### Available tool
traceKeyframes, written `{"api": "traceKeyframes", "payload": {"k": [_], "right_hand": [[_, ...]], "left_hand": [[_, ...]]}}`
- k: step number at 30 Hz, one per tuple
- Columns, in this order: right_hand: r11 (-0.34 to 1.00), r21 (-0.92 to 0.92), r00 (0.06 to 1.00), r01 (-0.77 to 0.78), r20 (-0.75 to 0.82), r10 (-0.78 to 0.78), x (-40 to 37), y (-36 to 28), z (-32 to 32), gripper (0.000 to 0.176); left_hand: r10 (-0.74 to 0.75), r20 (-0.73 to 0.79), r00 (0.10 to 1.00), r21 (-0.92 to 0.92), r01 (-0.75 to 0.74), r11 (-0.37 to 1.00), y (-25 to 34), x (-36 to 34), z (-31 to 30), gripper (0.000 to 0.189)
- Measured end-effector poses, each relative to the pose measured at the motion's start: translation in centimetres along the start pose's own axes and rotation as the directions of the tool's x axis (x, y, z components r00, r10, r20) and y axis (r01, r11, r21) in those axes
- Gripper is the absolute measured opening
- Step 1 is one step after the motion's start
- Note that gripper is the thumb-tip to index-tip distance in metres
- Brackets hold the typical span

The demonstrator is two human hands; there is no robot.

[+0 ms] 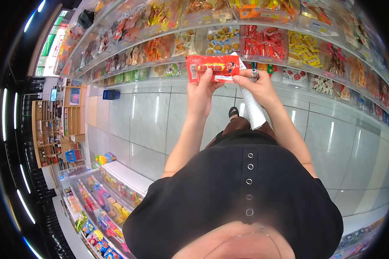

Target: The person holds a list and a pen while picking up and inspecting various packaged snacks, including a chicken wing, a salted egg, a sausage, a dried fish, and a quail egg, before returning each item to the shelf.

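A red snack packet (pixel 220 61) with a barcode and a cartoon figure is held up flat in front of the shelves. My left hand (pixel 199 91) grips its lower edge, thumb on the printed face. My right hand (pixel 262 88) pinches the packet's lower right corner. A pen (pixel 254 75) sticks up from the same hand, and a long white sheet of paper (pixel 252 110) with faint lines hangs down beside it. Part of the sheet is behind the packet and fingers, so its upper portion is mostly hidden.
Tiered clear bins (pixel 263 41) of wrapped snacks curve across the front. A blue basket (pixel 111 94) sits on the tiled floor (pixel 153 116). Behind at the lower left stands another snack display (pixel 103 194); wooden shelving (pixel 47 129) is further left.
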State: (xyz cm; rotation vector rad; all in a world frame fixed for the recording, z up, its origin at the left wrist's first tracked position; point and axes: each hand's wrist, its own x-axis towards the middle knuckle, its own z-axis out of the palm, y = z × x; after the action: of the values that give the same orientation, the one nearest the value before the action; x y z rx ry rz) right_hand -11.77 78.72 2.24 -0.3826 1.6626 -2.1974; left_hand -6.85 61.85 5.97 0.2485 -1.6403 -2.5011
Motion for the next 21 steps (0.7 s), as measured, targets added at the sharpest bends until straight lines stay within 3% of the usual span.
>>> {"api": "traceKeyframes", "payload": {"k": [9, 15, 21], "right_hand": [[0.998, 0.052, 0.999, -0.030, -0.014, 0.031, -0.4, 0.0, 0.4, 0.012], [0.999, -0.028, 0.999, 0.033, -0.008, -0.033, -0.5, -0.1, 0.2, 0.012], [0.999, 0.041, 1.000, 0.000, -0.014, 0.000, -0.7, -0.3, 0.1, 0.017]], "left_hand": [[0.147, -0.005, 0.989, -0.015, -0.147, 0.989, -1.1, -0.5, -0.5, 0.018], [0.005, 0.037, 0.999, -0.084, -0.002, 0.996, -1.4, -0.5, -2.0, 0.015], [0.000, 0.039, 0.999, -0.145, 0.006, 0.989, -1.6, -0.4, -1.2, 0.017]]}}
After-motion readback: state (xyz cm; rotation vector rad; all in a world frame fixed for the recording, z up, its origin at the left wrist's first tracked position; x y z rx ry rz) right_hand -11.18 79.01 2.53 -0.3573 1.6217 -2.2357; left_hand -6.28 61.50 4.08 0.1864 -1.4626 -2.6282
